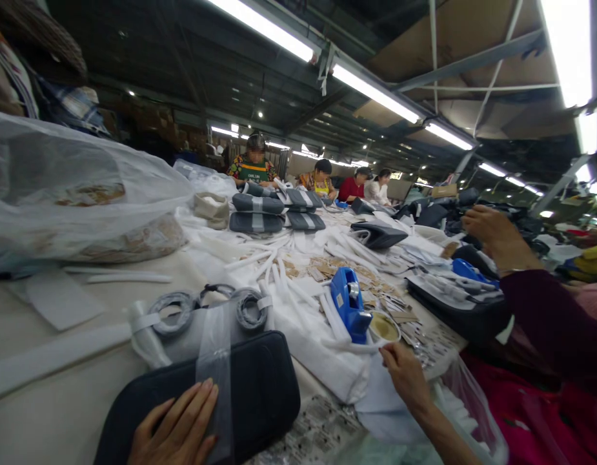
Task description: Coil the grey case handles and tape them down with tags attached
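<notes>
In the head view, my left hand (179,423) lies flat on a dark padded case (264,387), its fingers stretched out and pressing beside a translucent band (215,349). The band runs over the case and over a grey part with coiled grey cables (172,314) behind it. My right hand (405,371) is closed in a pinch at the end of a thin white foam strip (359,347). Just beyond those fingertips sits a roll of tape (384,327), beside a blue tape dispenser (347,303).
At the right, a co-worker's hand (492,232) in a dark sleeve reaches over an open black case (457,310). Banded dark cases (257,213) are stacked farther back. A large plastic bag (85,194) stands at left. White strips (273,258) and brown card pieces litter the table. Several people work beyond.
</notes>
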{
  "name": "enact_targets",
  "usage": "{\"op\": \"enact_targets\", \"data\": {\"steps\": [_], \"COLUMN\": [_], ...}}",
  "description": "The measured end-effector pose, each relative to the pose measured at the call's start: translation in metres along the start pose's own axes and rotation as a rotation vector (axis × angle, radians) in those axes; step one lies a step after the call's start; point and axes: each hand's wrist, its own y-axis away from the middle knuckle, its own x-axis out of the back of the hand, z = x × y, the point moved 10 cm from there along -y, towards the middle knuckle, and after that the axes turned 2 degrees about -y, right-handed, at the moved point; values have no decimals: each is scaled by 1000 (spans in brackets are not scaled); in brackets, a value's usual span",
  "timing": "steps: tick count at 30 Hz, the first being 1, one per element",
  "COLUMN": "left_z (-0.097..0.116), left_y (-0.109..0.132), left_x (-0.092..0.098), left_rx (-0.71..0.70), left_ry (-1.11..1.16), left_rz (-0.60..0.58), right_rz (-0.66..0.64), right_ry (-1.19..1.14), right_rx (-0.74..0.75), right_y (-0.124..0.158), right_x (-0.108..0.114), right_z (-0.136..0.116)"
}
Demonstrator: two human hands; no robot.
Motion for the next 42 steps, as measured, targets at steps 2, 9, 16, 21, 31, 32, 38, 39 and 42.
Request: {"op": "enact_targets", "data": {"steps": [2,9,16,21,31,32,38,39,42], "left_z": [0,0,2,2,-2,-3,-4,-3,-2], "left_y": [0,-7,-11,-6,-6,-6,-5,-5,-4], "left_x": [-2,7,8,1,-1,0,-3,-4,-5], "left_rx": [-9,100,152,157,177,177,167,163,158], "left_ry": [3,62,38,47,113,118,137,136,144], "left_rz": [-24,-64,-149,-191,-195,-195,-204,-200,-187], "right_rz": [-32,-424,-1060,-1165,-975,-981,-997,-1014,-1105], "right_ry": [61,503,370,487,742,747,765,765,727], "right_rx": [73,624,933,1165,1465,1478,1502,1480,1325], "right_y": [10,65,145,152,116,115,111,110,100], "right_x": [4,-24,-70,-130,-222,-227,-245,-248,-257], "right_z": [-14,-111,-227,-281,-323,-323,-327,-327,-328]}}
